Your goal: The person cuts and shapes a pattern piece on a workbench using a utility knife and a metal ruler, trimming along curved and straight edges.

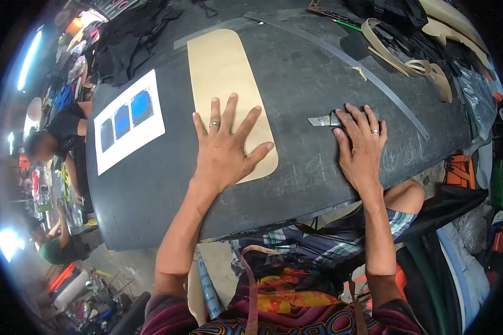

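Note:
My left hand (223, 151) lies flat with its fingers spread on a long tan sheet piece (223, 64) with rounded corners. The palm's heel covers part of the sheet's lower end. To the right, my right hand (360, 137) is closed over a utility knife (319, 121) at the table surface. The knife's blade points left, and its handle is mostly hidden under my fingers. Left of the tan piece is a white paper (158, 129) printed with three dark and blue rounded shapes.
A long clear ruler strip (369, 70) runs diagonally across the dark table (302, 184). Curled tan offcuts (413, 68) and a green pencil (346, 24) lie at the far right. Black fabric (131, 44) is heaped at the far left. Other people (67, 245) are beyond the left edge.

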Demonstrator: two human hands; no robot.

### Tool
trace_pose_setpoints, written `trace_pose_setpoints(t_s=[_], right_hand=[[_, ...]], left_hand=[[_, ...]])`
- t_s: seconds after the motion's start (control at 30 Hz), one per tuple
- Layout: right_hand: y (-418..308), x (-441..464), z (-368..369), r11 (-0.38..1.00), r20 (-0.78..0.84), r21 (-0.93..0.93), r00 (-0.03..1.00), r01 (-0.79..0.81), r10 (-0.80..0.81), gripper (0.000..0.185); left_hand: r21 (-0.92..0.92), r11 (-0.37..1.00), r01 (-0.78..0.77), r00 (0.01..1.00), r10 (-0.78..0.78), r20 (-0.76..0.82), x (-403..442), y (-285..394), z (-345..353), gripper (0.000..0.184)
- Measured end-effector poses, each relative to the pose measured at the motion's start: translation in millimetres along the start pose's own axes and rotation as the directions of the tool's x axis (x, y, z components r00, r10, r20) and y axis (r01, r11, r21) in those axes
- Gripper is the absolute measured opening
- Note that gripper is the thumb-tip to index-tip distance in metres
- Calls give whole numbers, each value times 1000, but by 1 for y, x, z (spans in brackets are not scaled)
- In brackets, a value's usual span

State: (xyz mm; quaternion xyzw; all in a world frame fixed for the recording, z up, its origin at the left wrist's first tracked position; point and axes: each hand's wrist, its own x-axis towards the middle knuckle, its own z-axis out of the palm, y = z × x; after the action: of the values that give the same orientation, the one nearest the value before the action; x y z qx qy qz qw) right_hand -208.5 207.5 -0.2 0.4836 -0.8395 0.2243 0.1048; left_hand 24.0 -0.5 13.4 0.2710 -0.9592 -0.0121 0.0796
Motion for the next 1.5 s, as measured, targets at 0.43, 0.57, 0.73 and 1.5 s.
trace_pose_setpoints(t_s=[0.43,0.57,0.73,1.5], right_hand=[[-1,-1,-4,1000,-82,1,997,-13,13,33],[-1,-2,-5,999,-76,31,997,-25,27,34],[0,-5,-5,999,-88,38,996,-14,17,32],[195,8,-63,885,40,-299,921,-358,387,52]], left_hand=[[-28,988,153,988,-153,0,5,6,3,60],[-38,981,189,981,-190,-29,6,17,10,62],[24,974,223,974,-222,-38,11,28,16,61],[-16,998,58,997,-57,49,-2,28,1,97]])
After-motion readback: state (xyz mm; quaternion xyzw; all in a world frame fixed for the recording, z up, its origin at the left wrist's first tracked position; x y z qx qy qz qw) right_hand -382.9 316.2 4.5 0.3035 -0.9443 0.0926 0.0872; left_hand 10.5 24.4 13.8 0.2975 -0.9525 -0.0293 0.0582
